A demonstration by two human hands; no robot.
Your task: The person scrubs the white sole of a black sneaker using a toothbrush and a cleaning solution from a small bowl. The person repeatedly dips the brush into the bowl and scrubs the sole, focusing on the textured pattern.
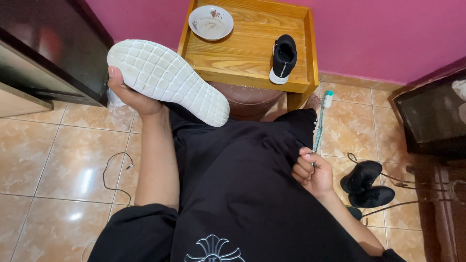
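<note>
My left hand (130, 94) grips a shoe with a white ridged sole (167, 80), held up with the sole facing me. In my right hand (313, 171) I hold a toothbrush (321, 121) with a pale teal handle, its head pointing away towards the wooden stool. My right hand rests on my black-clothed lap. The shoe and the toothbrush are apart, the shoe to the left and the brush to the right. A second black shoe with a white sole (283, 58) stands on the stool.
A small wooden stool with a raised rim (242, 53) stands ahead and carries a white flowered dish (210, 22). A pair of black shoes (366, 184) lies on the tiled floor at right. Dark furniture flanks both sides, and a black cable (112, 170) lies at left.
</note>
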